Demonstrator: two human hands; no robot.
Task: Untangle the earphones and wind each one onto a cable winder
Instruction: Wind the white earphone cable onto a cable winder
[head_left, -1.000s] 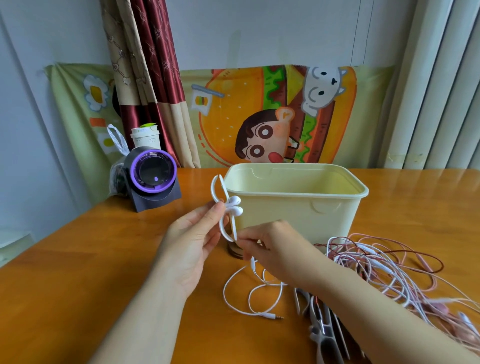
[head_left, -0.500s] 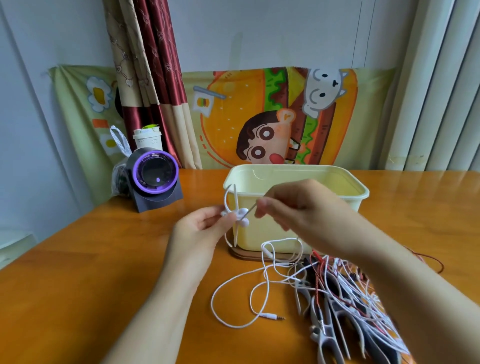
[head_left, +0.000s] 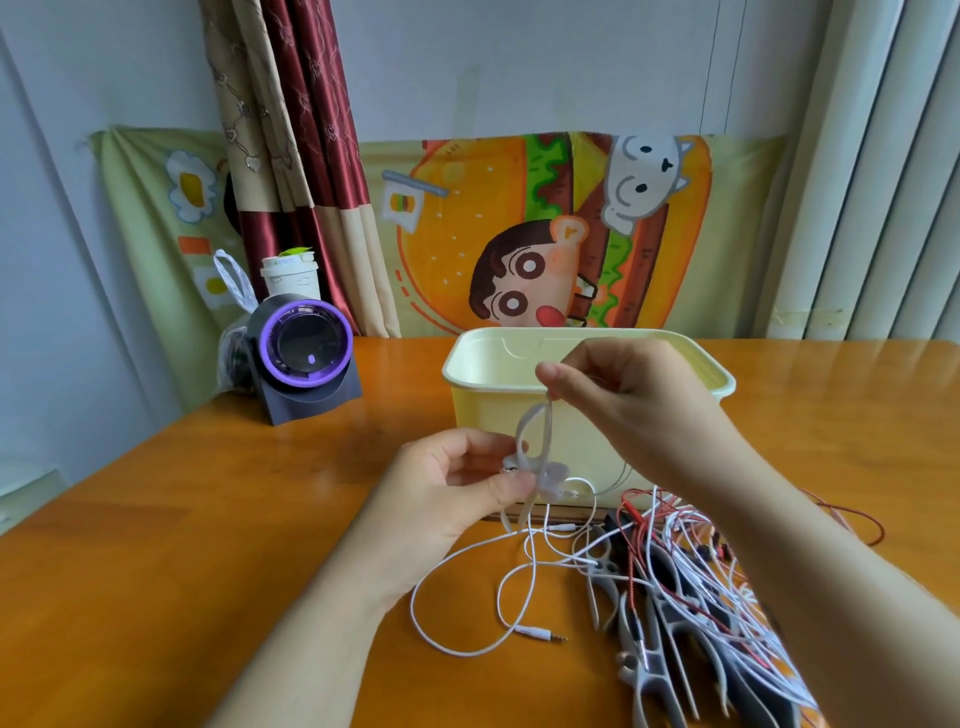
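My left hand pinches a white cable winder with the earbuds of a white earphone at its middle, in front of the cream box. Above it, my right hand pinches the white earphone cable at the winder's upper loop. The rest of that cable trails in loose loops on the table and ends in a jack plug. A tangle of white and red earphones lies to the right under my right forearm, over a pile of spare white winders.
An open cream plastic box stands mid-table behind my hands. A purple-ringed dark device, a plastic bag and a white cup sit at the back left. The wooden table meets a cartoon cloth on the wall.
My right hand rose from below the winder to above it, carrying the cable up and round. The left hand and winder dropped slightly. The loose cable on the table grew shorter.
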